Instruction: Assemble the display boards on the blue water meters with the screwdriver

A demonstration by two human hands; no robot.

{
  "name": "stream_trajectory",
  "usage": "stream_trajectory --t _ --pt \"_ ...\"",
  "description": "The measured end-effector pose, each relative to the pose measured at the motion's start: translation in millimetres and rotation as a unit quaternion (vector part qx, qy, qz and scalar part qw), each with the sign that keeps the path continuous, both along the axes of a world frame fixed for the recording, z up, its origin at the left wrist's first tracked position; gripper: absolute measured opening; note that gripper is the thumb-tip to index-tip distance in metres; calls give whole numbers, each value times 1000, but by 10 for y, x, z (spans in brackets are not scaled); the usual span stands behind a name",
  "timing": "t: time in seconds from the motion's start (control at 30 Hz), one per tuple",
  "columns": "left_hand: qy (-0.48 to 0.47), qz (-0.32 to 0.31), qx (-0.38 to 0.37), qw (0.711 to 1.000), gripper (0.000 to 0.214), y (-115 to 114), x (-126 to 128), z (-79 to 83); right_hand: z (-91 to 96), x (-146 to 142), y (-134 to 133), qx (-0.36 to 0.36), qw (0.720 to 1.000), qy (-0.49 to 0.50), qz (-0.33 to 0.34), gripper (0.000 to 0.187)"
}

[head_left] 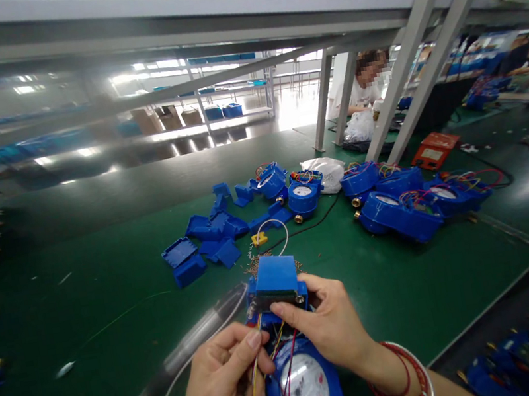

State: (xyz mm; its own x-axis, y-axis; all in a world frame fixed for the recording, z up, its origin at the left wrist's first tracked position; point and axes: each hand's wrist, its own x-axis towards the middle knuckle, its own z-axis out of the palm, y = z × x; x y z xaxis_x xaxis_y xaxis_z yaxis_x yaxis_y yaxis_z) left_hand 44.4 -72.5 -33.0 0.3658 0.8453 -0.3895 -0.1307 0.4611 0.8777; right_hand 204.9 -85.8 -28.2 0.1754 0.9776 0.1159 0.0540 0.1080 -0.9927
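In the head view a blue water meter (333, 391) with a round white dial lies in front of me. At its far end is a blue rectangular housing (275, 275) with a dark underside. My right hand (334, 321) grips this housing from the right, thumb on its near edge. Thin yellow and white wires (255, 385) are pinched between the thumb and fingers of my left hand (224, 371). Red and black wires (291, 364) hang loose over the dial. Just beyond the housing lies a pile of small screws (254, 268), partly hidden by it.
An electric screwdriver (182, 348) lies left of the meter. Blue plastic covers (221, 226), a yellow piece (260, 239) and several wired meters (400, 210) lie farther off. An orange box (434, 151) stands right, near slanted shelf posts (403, 95). A person (362, 89) sits across the bench.
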Motion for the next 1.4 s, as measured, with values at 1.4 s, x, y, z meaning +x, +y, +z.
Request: stream_trajectory --t 1.4 --pt "40 -53 45 997 35 21 -5 -93 -28 2 34 -38 984 172 39 20"
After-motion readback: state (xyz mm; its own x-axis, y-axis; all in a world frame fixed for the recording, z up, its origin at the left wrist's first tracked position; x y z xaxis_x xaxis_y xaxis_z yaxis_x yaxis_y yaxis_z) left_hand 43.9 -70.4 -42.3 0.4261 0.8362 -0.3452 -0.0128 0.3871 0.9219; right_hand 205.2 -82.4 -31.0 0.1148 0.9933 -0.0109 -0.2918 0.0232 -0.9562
